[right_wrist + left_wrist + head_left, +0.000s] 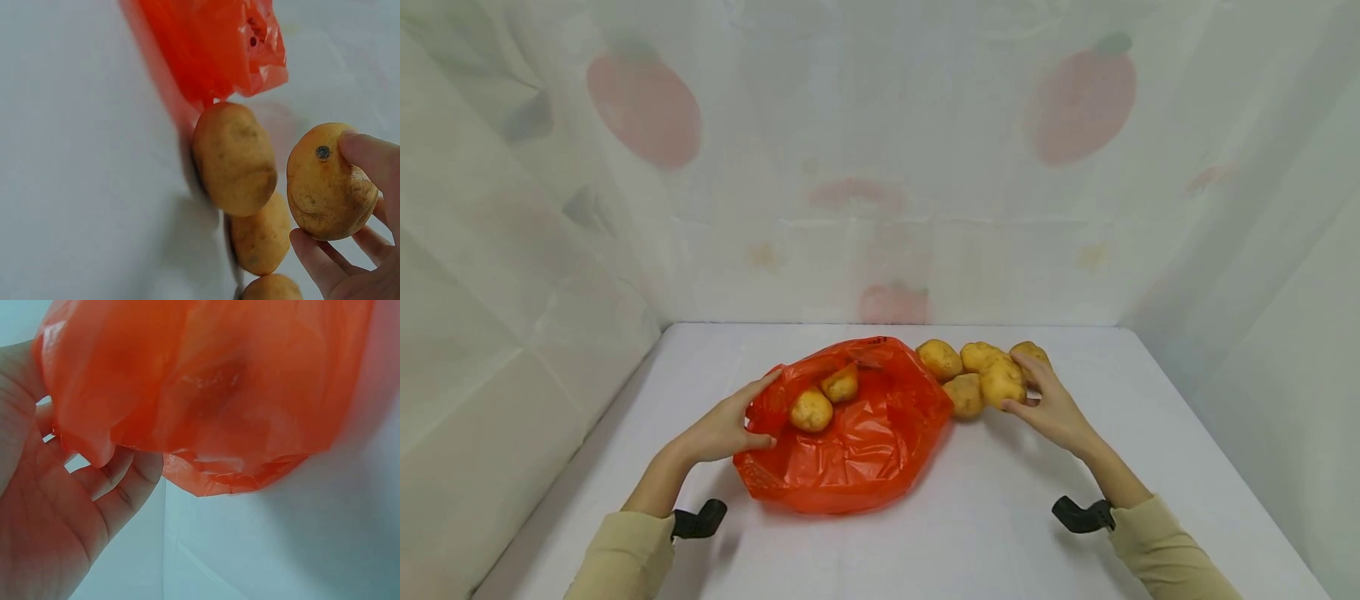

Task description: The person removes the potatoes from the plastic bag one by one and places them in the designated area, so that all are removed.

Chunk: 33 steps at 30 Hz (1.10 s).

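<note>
A: ok what are the fingers up to?

B: right hand (1052, 414) is pinching a potato (1002, 382), thumb on one side, fingertips spread round the other. left hand (718, 431) holds the rim of a thin red plastic bag (842, 495) at its 9 o'clock, thumb over the edge, fingers bent behind the film.

A: what's that potato look like?

B: yellow-tan, roundish, kinda lumpy. right wrist view shows a dark spot (322, 152) next to the thumb tip and browner scuffing lower down. it's at about half past 2 from the bag's middle, looks held up off the white tabletop (962, 517).

A: neighbours?

B: four loose potatoes (940, 360) curve round it from 8 o'clock over the top to half past 1, the closest ones right by the bag's rim. two bagged potatoes (811, 408) lie inside, 10 to 12 o'clock.

A: room to move?

B: tight at 12: bag and loose ones sit near the far table edge, with a fruit-print curtain (880, 100) behind. bag's mouth gapes wide, plain red lining from 3 to 6. biggest stretch of tabletop runs from the bag's 4 to 6 o'clock.
</note>
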Tool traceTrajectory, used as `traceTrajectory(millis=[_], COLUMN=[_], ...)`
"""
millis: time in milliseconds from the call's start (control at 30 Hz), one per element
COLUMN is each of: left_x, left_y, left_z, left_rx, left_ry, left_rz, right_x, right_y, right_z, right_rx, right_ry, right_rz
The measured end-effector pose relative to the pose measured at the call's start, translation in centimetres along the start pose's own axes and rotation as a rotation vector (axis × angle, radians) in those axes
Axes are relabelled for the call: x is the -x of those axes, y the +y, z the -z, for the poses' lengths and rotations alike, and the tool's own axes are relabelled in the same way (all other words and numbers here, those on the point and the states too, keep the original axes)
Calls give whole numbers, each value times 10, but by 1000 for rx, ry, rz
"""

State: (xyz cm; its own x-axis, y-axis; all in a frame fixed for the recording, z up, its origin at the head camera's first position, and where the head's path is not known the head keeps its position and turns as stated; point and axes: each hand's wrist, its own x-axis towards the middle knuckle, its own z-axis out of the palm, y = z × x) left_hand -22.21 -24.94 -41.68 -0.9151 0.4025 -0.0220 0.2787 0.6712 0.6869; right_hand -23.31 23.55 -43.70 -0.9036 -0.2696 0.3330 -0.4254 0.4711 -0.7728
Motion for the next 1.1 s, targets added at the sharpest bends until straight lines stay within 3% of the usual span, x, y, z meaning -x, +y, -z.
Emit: traceTrajectory(millis=[200,567,1100], left_x=[0,0,0], left_y=[1,0,-3], left_z=[-1,-1,-1], left_rx=[9,3,-2], left_ry=[-1,11,19], left_rz=[-5,-20,-34], right_x=[6,8,9], right_y=[-10,37,52], right_z=[4,3,-2], right_rx=[39,96,134], right_ry=[-8,-10,-5], right_rz=[-49,-123,-117])
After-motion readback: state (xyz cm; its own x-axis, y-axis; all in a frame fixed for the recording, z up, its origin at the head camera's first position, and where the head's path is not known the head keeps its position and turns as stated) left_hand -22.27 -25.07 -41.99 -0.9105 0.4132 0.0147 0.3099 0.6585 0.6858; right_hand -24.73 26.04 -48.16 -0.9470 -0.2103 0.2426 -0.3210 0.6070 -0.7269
